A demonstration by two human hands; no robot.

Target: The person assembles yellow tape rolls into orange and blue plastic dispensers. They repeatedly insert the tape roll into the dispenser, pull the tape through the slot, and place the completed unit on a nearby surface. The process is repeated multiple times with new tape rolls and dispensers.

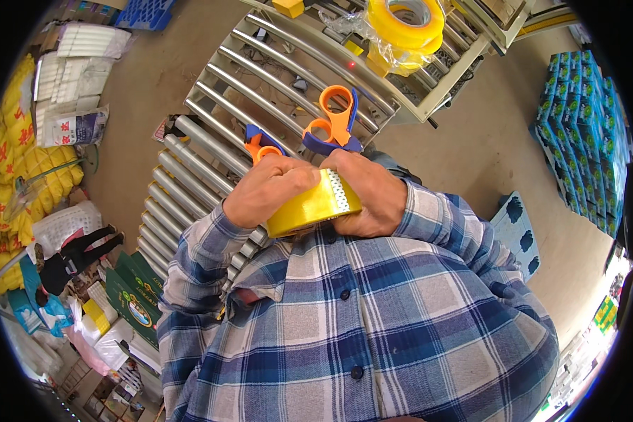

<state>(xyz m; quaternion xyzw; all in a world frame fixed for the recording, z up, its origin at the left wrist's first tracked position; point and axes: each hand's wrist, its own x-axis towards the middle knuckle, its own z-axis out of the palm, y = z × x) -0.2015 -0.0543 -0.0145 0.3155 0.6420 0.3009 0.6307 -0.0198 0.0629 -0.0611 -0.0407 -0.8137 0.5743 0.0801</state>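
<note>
Close to my chest, both hands grip a roll of yellow packing tape (299, 213). My left hand (269, 188) is closed on its left side, fingers curled over the top. My right hand (370, 195) is wrapped round the right side, next to a white printed strip on the tape. Just beyond my hands, an orange and blue tape dispenser (339, 116) shows above the conveyor. Another orange and blue piece (262, 143), perhaps a second dispenser, is partly hidden behind my left hand.
A metal roller conveyor (235, 88) runs ahead and to the left. Large yellow tape rolls (404, 28) in clear wrap sit at the far end. Blue printed cartons (577, 133) are stacked at right, above a light-blue pallet (517, 232). Yellow sacks (14, 176) and a person (77, 260) are at left.
</note>
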